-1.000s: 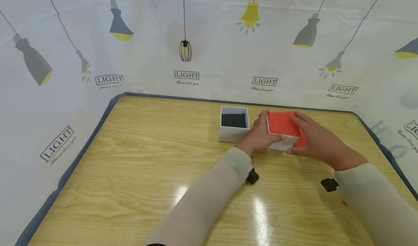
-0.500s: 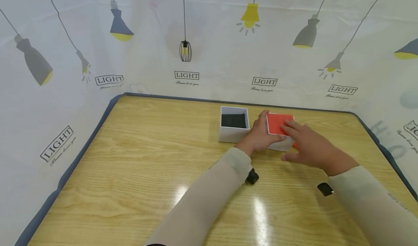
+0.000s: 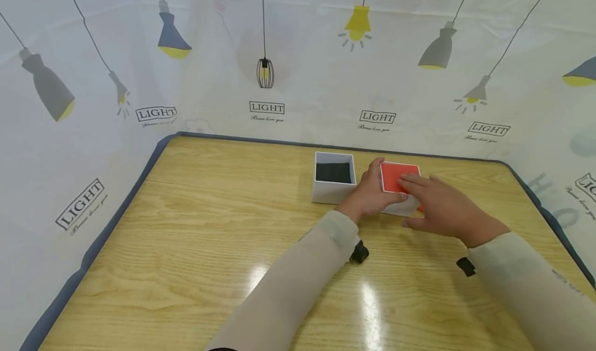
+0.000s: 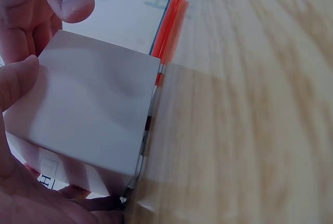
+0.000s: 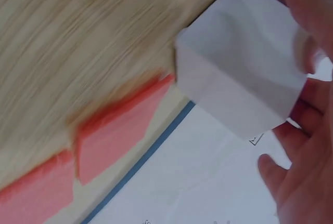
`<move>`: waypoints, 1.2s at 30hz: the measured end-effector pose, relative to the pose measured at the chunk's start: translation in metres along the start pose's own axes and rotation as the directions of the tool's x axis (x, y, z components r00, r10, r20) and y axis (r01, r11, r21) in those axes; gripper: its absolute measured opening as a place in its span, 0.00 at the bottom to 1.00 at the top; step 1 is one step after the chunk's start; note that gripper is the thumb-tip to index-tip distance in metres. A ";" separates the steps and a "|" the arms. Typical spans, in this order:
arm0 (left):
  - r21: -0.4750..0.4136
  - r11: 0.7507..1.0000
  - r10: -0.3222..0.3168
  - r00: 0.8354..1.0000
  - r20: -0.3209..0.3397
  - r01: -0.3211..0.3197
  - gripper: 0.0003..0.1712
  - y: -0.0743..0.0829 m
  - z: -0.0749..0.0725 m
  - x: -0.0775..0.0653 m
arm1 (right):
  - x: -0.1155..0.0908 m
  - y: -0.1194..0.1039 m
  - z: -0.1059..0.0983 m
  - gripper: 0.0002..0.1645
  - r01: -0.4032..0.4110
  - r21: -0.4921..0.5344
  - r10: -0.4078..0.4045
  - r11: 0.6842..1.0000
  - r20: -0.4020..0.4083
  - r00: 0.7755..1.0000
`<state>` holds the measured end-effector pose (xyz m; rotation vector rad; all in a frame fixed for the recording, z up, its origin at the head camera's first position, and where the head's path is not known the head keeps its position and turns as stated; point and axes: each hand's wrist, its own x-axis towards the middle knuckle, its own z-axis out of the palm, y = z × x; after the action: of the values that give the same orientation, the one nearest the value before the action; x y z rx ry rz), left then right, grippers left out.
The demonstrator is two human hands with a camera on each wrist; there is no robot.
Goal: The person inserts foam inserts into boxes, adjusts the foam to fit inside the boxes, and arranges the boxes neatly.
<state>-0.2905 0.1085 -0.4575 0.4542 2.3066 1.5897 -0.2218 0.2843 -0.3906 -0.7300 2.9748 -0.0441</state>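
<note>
A white box [image 3: 398, 206] stands toward the back right of the table, a flat red piece [image 3: 393, 175] filling its top inside the rim. My left hand [image 3: 370, 190] grips the box from its left side, the thumb along the near face. Fingers of my right hand [image 3: 440, 211] lie extended over the red surface, with the thumb apart from the box's near side. In the right wrist view, red blocks [image 5: 119, 130] rest on the table beyond the box; from the head, my right hand mostly hides them. The left wrist view shows the box's plain white face [image 4: 99, 99].
A second white box [image 3: 332, 191] with a black insert [image 3: 333, 173] stands just left of my left hand. The wooden table [image 3: 209, 227] meets a printed white curtain [image 3: 307, 71] along its back and sides. Dark wrist devices [image 3: 360, 252] hang under both sleeves.
The red piece has settled level inside the box's rim, having spread past its right side earlier. My right hand has shifted left and onto the top; my left hand keeps its hold.
</note>
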 end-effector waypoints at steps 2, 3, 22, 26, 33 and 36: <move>-0.001 1.000 0.000 1.000 0.001 0.000 0.61 0.000 0.000 0.000 | 0.000 0.002 0.000 0.53 0.023 -0.009 -0.023 1.000 -0.010 1.000; -0.001 1.000 -0.002 1.000 0.002 0.002 0.61 0.000 0.001 0.000 | 0.000 0.003 0.000 0.53 0.035 -0.015 -0.036 0.999 -0.012 0.999; -0.017 1.000 -0.014 1.000 -0.003 0.014 0.60 0.003 -0.002 -0.004 | 0.003 0.028 0.008 0.45 0.168 -0.064 -0.174 0.984 -0.092 0.980; -0.021 1.000 -0.015 1.000 -0.004 0.015 0.60 0.003 -0.002 -0.004 | 0.006 0.028 0.010 0.44 0.170 -0.061 -0.175 0.984 -0.083 0.981; -0.025 1.000 -0.010 1.000 -0.004 0.010 0.60 0.002 -0.003 -0.005 | 0.012 0.024 0.008 0.41 0.155 -0.060 -0.158 0.986 -0.047 0.986; -0.028 1.000 -0.010 1.000 -0.007 0.010 0.60 0.003 -0.003 -0.005 | 0.013 0.021 0.007 0.40 0.151 -0.061 -0.153 0.987 -0.039 0.987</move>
<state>-0.2867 0.1050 -0.4538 0.4305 2.2847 1.6196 -0.2425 0.2972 -0.3991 -0.9743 2.9662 0.0169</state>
